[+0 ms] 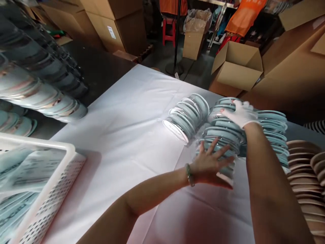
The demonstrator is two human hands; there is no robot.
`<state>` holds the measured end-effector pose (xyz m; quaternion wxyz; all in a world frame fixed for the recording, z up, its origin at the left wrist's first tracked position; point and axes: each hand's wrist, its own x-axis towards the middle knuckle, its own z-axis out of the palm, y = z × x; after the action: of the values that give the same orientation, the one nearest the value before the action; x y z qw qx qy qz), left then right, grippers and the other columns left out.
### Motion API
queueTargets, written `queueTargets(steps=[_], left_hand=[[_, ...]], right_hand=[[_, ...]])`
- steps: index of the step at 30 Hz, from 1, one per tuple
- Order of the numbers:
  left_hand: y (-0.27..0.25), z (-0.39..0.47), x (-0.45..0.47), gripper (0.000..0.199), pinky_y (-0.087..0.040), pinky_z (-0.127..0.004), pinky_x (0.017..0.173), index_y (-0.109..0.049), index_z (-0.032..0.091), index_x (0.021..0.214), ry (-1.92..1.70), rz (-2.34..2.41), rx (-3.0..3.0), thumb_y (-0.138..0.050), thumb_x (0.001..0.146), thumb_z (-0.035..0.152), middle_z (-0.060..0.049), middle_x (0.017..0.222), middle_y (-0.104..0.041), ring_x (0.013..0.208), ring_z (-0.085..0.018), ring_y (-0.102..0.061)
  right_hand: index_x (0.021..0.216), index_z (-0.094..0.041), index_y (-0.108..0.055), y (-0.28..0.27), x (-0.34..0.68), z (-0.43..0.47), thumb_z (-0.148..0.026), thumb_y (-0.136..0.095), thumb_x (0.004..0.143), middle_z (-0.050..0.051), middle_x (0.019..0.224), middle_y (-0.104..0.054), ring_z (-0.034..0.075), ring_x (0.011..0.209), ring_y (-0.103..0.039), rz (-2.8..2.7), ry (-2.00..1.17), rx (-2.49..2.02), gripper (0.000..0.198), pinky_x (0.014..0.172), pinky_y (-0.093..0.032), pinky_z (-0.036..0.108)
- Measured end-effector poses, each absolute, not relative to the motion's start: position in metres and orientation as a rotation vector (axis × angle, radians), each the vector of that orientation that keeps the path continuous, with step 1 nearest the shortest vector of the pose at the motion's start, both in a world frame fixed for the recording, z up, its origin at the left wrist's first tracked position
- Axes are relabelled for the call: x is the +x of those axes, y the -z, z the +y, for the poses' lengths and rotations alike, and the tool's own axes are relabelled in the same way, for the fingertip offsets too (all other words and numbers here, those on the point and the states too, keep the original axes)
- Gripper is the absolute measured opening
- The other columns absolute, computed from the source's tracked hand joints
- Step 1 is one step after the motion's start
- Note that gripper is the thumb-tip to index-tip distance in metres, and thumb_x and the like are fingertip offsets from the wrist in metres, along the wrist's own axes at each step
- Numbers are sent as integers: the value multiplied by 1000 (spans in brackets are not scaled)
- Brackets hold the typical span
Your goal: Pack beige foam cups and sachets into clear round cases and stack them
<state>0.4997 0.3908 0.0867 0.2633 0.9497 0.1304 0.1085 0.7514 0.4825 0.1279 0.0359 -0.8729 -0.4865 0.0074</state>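
L hand [212, 164] bare, fingers wide, at near plates [223, 133]; R hand [240, 113] gloved, spread over far ones. Plates stacked on cloth [122, 135]. Prob. heavy, stiff, brittle, wrap slick; best held w/ both hands, by rims.

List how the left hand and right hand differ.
The left hand is bare; the right hand is gloved in white. The left hand has a bracelet at its wrist; the right hand shows none. Both are at stacked pale-blue dishes.
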Motion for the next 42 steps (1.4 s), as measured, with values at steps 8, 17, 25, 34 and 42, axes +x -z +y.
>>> queueTargets(steps=[8,17,25,34,42], left_hand=[[-70,214,337,91,-18,-71,118,-28,43,157,-185,300,2504,-72,80,61,-7,163,-32,151,-44,-24],[-138,391,315,89,-2,-66,121,-42,28,154,-506,921,2541,-71,78,65,-13,161,-35,152,-44,-16],[-178,549,509,78,15,-80,105,-25,39,158,-72,855,2509,-49,92,71,1,169,-15,152,-47,9],[-125,572,570,76,10,-73,110,-75,6,109,514,835,2644,-61,80,75,-11,150,-50,148,-54,2],[-105,537,440,46,-7,-67,117,-75,14,81,498,1173,2257,-77,76,60,-12,114,-73,133,-40,-47]], right_hand=[[132,-21,-58,-118,598,302,-66,-64,81,16,116,-57,34,107,-53,-1745,50,-2605,69,85,-45,44],[117,-26,-67,-140,558,207,-53,-64,85,13,110,-64,32,97,-60,-1773,-9,-2420,41,81,-48,45],[160,-25,-26,-175,840,358,-76,-44,89,21,163,-14,45,148,-16,-977,-36,-2674,89,108,-28,64],[155,-26,-35,-130,880,391,-80,-63,75,22,157,-23,42,138,-39,-977,-204,-2718,100,103,-34,56],[146,-26,-46,-113,750,268,-67,-66,79,20,151,-33,42,140,-36,-1058,-146,-2815,81,108,-37,54]])
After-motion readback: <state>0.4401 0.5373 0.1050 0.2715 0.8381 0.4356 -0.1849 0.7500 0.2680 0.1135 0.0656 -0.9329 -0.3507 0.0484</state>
